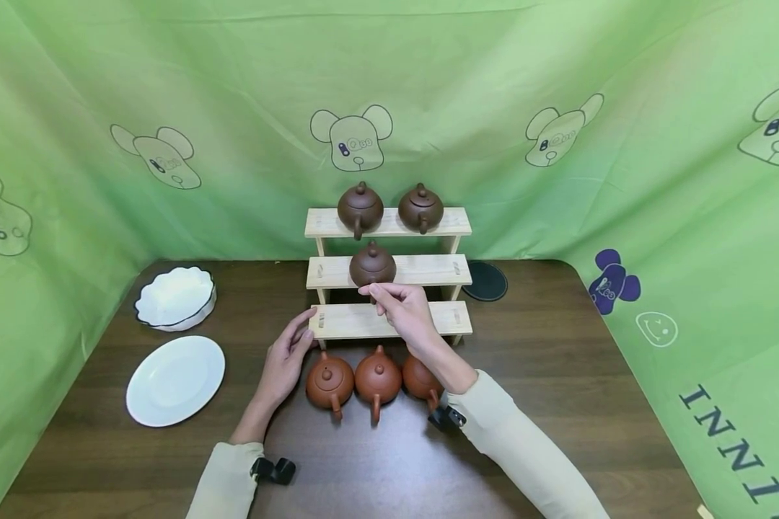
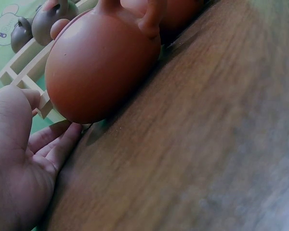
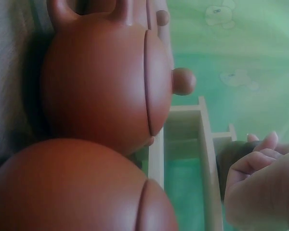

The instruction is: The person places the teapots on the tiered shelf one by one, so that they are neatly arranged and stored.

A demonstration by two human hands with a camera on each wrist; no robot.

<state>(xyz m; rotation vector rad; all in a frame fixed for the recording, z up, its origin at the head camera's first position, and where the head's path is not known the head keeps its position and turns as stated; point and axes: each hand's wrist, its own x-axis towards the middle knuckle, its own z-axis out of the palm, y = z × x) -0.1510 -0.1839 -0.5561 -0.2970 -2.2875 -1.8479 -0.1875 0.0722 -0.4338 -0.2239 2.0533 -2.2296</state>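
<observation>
My right hand pinches the handle of a dark brown teapot on the middle step of a wooden three-step stand. Part of the handle is hidden by the fingers. At the left end of the lowest step, my left hand touches the wood, its fingers fairly straight. Beside that hand stands a reddish-brown teapot. Two more reddish-brown teapots, one in the middle and one at the right, line up before the stand; my right forearm partly covers the right one.
On the top step sit two dark teapots, left and right. A white scalloped bowl and a white plate lie at the left of the table. A dark round mat lies right of the stand. Green cloth hangs behind.
</observation>
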